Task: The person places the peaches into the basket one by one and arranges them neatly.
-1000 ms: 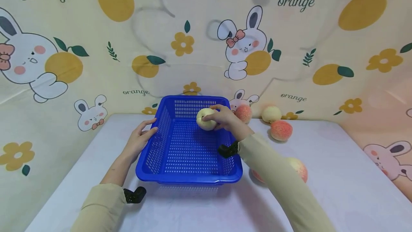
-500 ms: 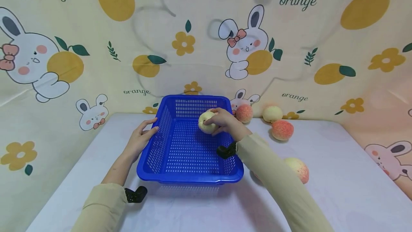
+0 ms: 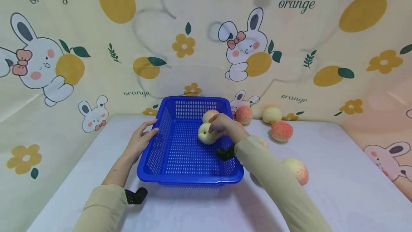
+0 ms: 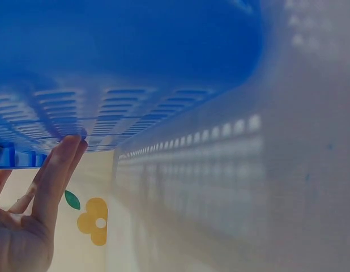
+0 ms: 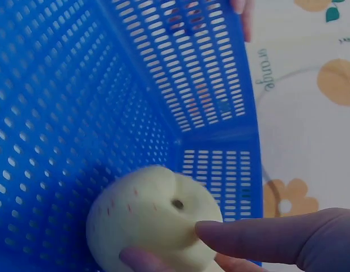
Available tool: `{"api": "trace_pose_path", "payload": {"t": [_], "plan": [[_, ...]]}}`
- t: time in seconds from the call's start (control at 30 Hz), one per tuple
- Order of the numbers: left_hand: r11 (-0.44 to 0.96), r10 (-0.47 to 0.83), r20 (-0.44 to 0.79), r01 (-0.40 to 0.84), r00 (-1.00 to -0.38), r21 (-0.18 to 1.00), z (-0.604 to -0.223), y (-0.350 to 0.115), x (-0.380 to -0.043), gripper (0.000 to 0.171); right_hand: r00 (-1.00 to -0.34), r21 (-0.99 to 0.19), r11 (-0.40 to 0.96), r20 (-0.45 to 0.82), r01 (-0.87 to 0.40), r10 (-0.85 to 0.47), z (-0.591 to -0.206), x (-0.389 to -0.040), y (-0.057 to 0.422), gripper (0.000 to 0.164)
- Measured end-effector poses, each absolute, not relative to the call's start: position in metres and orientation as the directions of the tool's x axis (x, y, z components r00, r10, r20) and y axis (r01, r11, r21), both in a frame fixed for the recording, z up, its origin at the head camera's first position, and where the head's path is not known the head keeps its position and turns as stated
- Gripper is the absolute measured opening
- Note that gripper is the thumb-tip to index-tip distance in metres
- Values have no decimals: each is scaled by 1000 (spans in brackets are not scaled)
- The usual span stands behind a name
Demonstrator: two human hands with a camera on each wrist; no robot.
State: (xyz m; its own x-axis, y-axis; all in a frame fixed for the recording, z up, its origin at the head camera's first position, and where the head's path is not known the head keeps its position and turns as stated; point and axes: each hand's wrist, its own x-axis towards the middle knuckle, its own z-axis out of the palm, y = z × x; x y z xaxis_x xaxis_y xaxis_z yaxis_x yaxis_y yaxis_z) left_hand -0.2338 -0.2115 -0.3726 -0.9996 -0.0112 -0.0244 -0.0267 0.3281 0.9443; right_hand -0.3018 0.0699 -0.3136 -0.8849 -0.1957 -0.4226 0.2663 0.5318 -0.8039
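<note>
A blue plastic basket (image 3: 190, 179) with slotted walls stands on the white table. My left hand (image 3: 139, 139) holds its left rim, thumb at the rim and fingers along the outside. In the left wrist view those fingers (image 4: 57, 173) touch the slotted wall. Inside the basket, on the right, my right hand (image 3: 227, 126) pinches a pale yellow peach (image 3: 204, 134) between thumb and fingers. The right wrist view shows that peach (image 5: 146, 218) close up, its stem hollow facing the camera. Right behind it lies a pale, pink-tinged peach (image 3: 210, 115), partly hidden by the hand.
Several peaches lie to the basket's right: a red one (image 3: 244, 114), a pale one (image 3: 271, 115), another red one (image 3: 281, 131) and a yellow-pink one (image 3: 297, 170) beside the right sleeve. More are partly hidden by that arm. A printed cloth (image 3: 199, 53) hangs behind the table.
My right hand has brought the pale peach down and nearer to me inside the basket, uncovering the pink-tinged peach behind it. The left hand keeps its place on the rim.
</note>
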Motion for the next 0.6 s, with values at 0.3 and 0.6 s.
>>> {"api": "trace_pose_path", "payload": {"t": [0.3,0.6], "plan": [[347,-22,-35,-40,-999,937,-373,-211,-234,55,-889,-851,498,-349,168,-297,-311,-297,82,49],[336,-12,-27,-29,-1000,941,-372,-210,-232,56,-908,-903,427,-220,52,-356,-304,-287,102,46]]}}
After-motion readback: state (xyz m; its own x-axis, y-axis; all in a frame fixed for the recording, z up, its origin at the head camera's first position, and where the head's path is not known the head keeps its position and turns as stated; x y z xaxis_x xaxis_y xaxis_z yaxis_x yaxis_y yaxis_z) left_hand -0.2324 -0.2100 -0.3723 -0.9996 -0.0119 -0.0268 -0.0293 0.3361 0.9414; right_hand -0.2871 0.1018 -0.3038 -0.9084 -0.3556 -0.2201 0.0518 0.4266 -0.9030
